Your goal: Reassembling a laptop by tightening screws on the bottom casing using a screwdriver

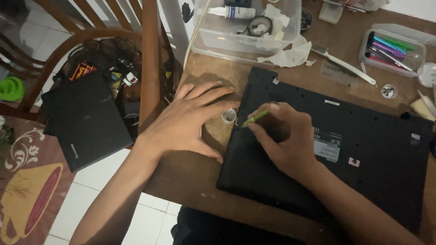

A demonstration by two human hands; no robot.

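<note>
Head view shows the right hand (286, 140) gripping a green pick (254, 119) at the edge of an overturned black laptop (363, 172). The left hand (190, 120) lies open and flat on the surface (181, 181), beside a small round cap (228, 115).

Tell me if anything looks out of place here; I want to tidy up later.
Crumpled white tissue spills from the clear plastic tub onto the table. A second black laptop lies off the table, propped against a wooden chair over a cluttered basket.
</note>
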